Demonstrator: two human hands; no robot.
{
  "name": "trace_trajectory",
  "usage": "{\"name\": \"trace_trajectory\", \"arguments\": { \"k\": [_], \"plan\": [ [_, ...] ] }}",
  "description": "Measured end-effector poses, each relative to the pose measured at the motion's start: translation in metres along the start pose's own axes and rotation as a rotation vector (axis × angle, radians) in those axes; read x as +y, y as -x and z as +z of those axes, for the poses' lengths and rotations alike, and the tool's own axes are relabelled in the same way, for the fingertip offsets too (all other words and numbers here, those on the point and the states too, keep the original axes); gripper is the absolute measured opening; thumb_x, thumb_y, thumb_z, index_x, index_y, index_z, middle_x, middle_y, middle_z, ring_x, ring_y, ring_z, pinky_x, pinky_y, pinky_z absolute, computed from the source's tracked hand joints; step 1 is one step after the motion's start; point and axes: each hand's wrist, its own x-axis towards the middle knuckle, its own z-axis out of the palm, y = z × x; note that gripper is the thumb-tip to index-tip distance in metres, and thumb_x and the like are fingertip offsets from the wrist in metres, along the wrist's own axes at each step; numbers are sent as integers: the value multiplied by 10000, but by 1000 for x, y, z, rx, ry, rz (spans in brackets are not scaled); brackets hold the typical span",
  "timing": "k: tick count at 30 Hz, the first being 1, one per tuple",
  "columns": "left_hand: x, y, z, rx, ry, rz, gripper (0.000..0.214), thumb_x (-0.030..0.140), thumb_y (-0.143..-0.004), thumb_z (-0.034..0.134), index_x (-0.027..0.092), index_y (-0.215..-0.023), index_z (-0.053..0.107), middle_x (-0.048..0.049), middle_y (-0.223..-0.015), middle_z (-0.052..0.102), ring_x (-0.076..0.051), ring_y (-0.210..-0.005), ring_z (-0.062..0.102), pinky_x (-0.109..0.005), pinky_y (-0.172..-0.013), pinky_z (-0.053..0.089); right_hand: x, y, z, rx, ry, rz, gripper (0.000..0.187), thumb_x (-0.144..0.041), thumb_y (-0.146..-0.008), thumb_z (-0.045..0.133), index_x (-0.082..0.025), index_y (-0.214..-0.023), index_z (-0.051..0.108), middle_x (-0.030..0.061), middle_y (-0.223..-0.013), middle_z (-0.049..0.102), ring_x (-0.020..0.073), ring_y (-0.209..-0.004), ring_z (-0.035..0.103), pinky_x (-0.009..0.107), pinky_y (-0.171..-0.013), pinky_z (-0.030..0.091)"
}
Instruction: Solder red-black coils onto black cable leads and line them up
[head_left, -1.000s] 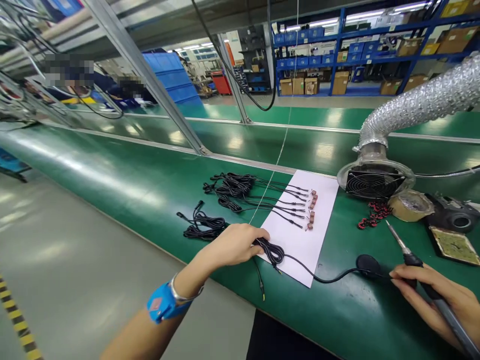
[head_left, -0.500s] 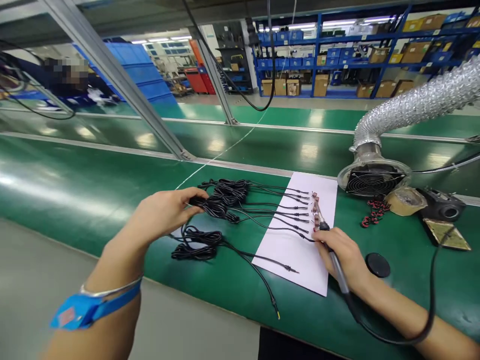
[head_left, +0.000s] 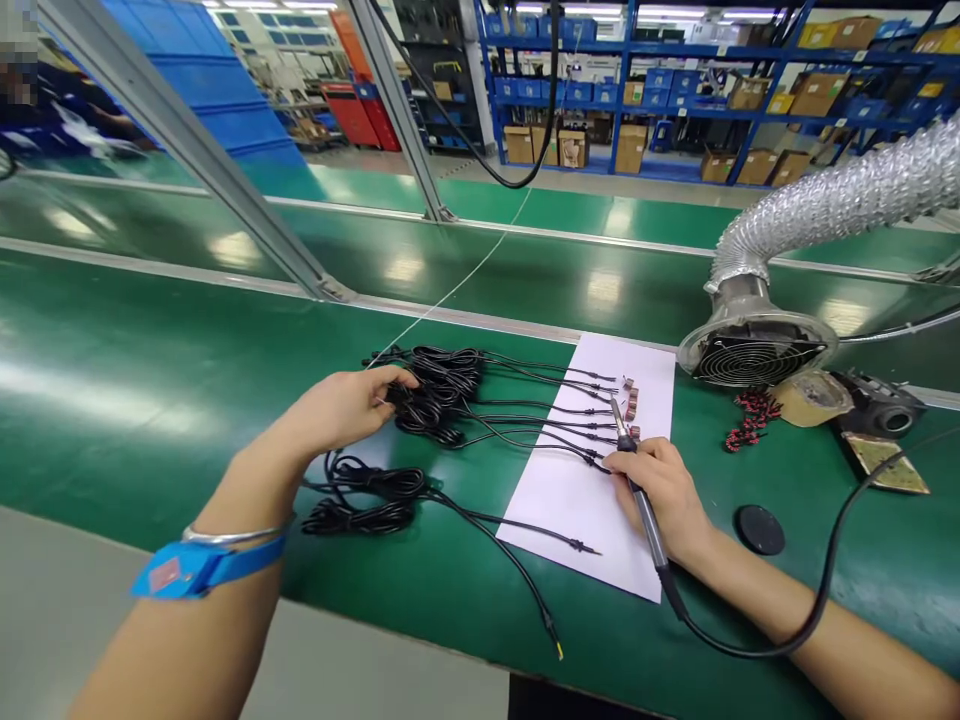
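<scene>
The right hand [head_left: 656,500] is closed around a soldering iron [head_left: 649,530], its fingers wrapped on the dark, slim handle and its metal tip pointing away, just beside the small copper coils [head_left: 632,405]. One black cable end reaches the fingertips of this hand; whether they pinch it I cannot tell. The left hand [head_left: 360,405] is at the left end of the upper cable bundle [head_left: 442,385], thumb and forefinger a little apart with black loops between them; how firmly it grips is unclear. The lower cable bundle [head_left: 367,500] lies just nearer the worktop edge.

The cables are smooth, black and rubbery-looking, looped into thick coils, with thin ends running right onto a flat white sheet [head_left: 577,510]. The coils are squat, reddish-brown and stand in a row. Right of the right hand, a round black disc [head_left: 760,529] lies flat on the glossy green worktop [head_left: 450,590]. Behind are a black fan [head_left: 757,358] on a crinkled silver hose [head_left: 847,215] and a tan tape roll [head_left: 814,400].
</scene>
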Motion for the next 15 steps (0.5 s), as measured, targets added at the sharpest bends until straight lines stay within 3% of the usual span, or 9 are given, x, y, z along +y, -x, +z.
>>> {"name": "trace_trajectory", "arguments": {
  "k": [7, 11, 15],
  "plan": [
    [10, 16, -8, 97, -45, -114, 322, 308, -828, 443, 206, -1073, 624, 40, -618, 534, -186, -643, 550, -221, -593, 325, -2, -2, -14, 21, -39, -39, 245, -57, -876, 585, -209, -1063, 628, 23, -729, 651, 207, -764, 492, 355, -715, 486],
    [39, 34, -12, 155, 5, -111, 330, 399, -889, 428, 207, -1065, 631, 47, -593, 538, -173, -632, 545, -216, -613, 340, -3, 0, -45, 70, -47, -52, 253, -69, -869, 606, -223, -1068, 632, 15, -734, 665, 203, -751, 515, 350, -718, 498],
    [84, 49, -6, 163, 100, -5, 355, 431, -887, 439, 194, -1030, 661, 37, -562, 533, -175, -583, 532, -235, -582, 346, 12, 18, -87, 148, 36, -18, 301, -101, -843, 665, -248, -1105, 649, 26, -836, 716, 220, -792, 568, 375, -726, 506]
  ]
}}
